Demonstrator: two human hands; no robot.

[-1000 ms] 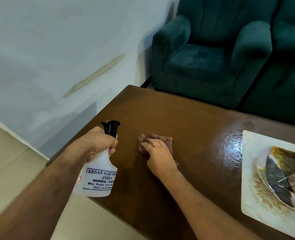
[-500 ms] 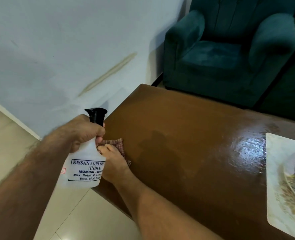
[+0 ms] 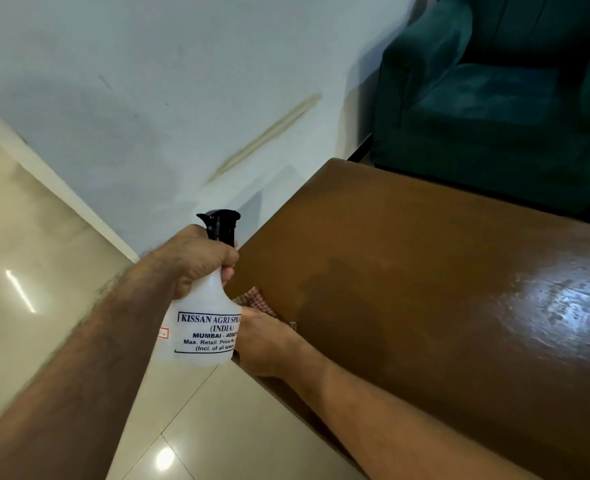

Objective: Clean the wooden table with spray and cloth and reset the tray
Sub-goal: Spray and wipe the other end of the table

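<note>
My left hand (image 3: 196, 259) grips the neck of a white spray bottle (image 3: 205, 327) with a black trigger head, held upright off the table's left edge. My right hand (image 3: 264, 339) presses a reddish checked cloth (image 3: 256, 301) onto the near left corner of the brown wooden table (image 3: 425, 271). The bottle hides part of the cloth and of my right hand. A wet, glossy patch shines on the tabletop at the right. The tray is out of view.
A dark green armchair (image 3: 494, 98) stands behind the table's far edge. A pale wall (image 3: 148, 98) runs along the left. Shiny beige floor tiles (image 3: 44, 271) lie below the table's left and near edges.
My right hand has slid the cloth leftward to the table's near left corner. The view has swung left, so the tray has left the frame. The bottle stays in my left hand.
</note>
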